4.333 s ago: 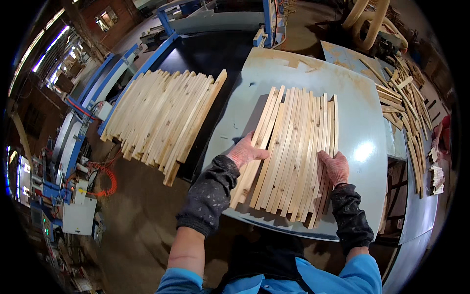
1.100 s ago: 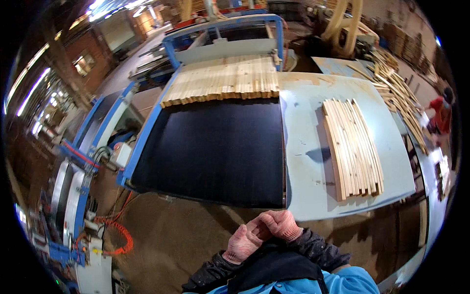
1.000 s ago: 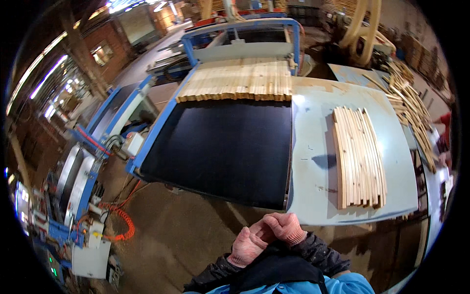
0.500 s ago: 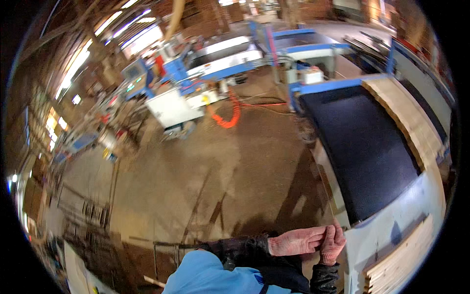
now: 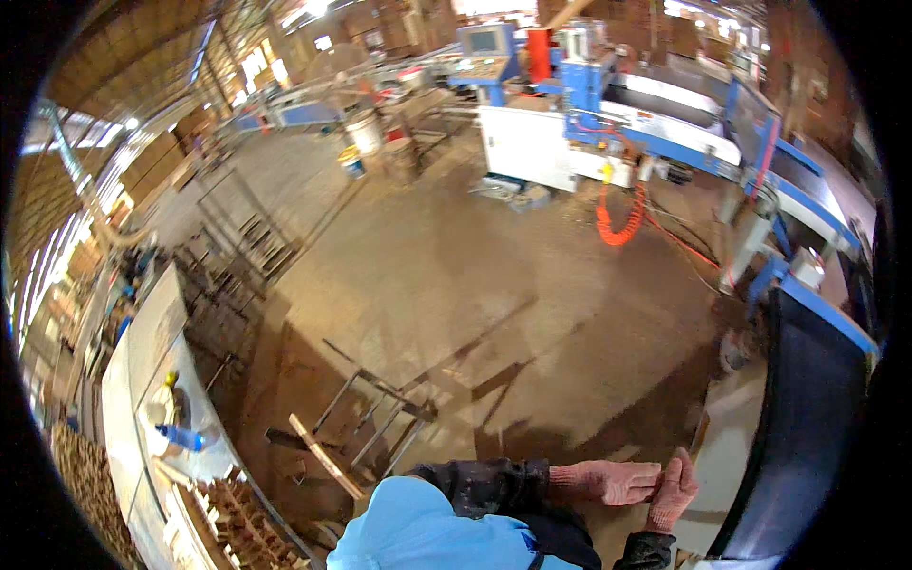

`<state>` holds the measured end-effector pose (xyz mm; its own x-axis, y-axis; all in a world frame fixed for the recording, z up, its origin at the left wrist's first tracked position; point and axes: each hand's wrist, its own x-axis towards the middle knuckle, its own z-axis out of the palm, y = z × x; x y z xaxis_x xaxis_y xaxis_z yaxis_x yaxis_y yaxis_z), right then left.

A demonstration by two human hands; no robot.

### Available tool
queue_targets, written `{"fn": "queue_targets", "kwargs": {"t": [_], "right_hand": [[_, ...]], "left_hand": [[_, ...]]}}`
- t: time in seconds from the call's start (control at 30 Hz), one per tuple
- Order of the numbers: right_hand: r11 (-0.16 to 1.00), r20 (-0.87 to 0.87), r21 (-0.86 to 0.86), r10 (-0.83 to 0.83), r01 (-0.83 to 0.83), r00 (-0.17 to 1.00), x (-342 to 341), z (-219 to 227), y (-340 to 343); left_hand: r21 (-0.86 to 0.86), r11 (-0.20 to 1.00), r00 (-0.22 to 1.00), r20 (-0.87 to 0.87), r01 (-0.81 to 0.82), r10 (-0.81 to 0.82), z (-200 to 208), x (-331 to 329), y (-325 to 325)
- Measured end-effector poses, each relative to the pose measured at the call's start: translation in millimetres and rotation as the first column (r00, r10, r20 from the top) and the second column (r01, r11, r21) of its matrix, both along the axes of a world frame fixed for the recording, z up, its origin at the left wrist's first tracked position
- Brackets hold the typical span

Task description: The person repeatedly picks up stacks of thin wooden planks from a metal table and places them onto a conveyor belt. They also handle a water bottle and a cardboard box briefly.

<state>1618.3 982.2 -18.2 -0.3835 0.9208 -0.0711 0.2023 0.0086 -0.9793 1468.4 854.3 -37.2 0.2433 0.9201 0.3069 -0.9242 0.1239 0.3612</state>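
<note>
My two hands are close together at the lower right, in pinkish knit work gloves and dark sleeves. With its fingers stretched out, my left hand [image 5: 613, 482] reaches toward the palm side of my right hand [image 5: 674, 492]. The right one is raised, fingers pointing up and fairly straight. Their fingertips and palm meet or nearly meet, and I see no object in either. Just right of them runs the pale side panel [image 5: 733, 451] of a machine with a black conveyor belt [image 5: 807, 408].
On the left, a pale worktable [image 5: 142, 380] bears a blue bottle [image 5: 180, 436] and stacked wood pieces [image 5: 242, 522]. A metal frame [image 5: 375, 418] and wooden stick [image 5: 325, 456] are on the floor. Ahead stand a white cabinet [image 5: 522, 147], a control console [image 5: 484, 57] and an orange coiled hose [image 5: 622, 223].
My view has swung left: the conveyor has slid to the right edge, and the worktable with wood has come into view. The hands stay together, their fingers slightly more apart.
</note>
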Motion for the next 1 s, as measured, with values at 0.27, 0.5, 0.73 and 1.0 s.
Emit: {"fn": "queue_targets", "kwargs": {"t": [0.27,0.5,0.73,1.0], "right_hand": [[0.961,0.043,-0.025,0.276,-0.275,0.96,-106,-8,-54],[0.902,-0.162,-0.291,0.282,-0.319,0.946,-141,-3,-39],[0.915,-0.108,-0.192,0.34,-0.355,0.934,-149,4,-83],[0.936,0.021,-0.349,-0.041,0.045,0.999,-107,-36,-42]], "left_hand": [[-0.051,0.93,0.902,-0.268,-0.365,0.339,0,-68,-62],[-0.587,0.739,0.933,-0.082,-0.329,0.35,-18,-87,-56],[-0.204,0.771,0.475,-0.868,-0.603,0.143,-48,-91,-54],[0.404,0.828,-0.047,-0.906,-0.389,0.42,-66,-61,-44]]}}
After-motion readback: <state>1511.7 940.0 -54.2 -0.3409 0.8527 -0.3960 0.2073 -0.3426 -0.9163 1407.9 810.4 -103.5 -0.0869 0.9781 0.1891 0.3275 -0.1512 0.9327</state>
